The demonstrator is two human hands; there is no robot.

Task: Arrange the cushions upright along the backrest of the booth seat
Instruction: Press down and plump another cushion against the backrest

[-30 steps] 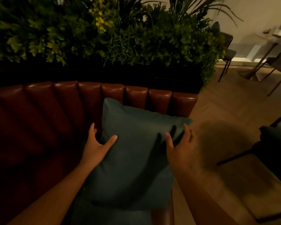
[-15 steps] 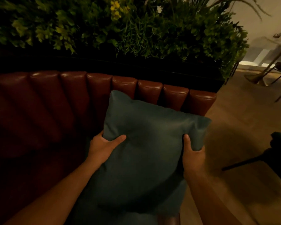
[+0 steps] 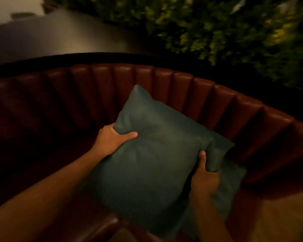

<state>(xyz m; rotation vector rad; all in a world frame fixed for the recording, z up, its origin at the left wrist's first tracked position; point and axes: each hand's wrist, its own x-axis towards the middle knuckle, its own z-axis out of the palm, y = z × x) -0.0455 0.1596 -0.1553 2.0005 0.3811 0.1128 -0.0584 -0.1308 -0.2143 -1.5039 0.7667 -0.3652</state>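
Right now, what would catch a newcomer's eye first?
The teal cushion mid-frame, tilted, gripped at its sides by the left hand and right hand. Behind it curves the red channelled backrest, with blurred green foliage at upper right.

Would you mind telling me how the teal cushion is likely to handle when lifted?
Probably soft: the teal cushion dents and creases where the right hand grips its edge. Likely light, since the left hand holds only a corner. Floppy enough to slump.
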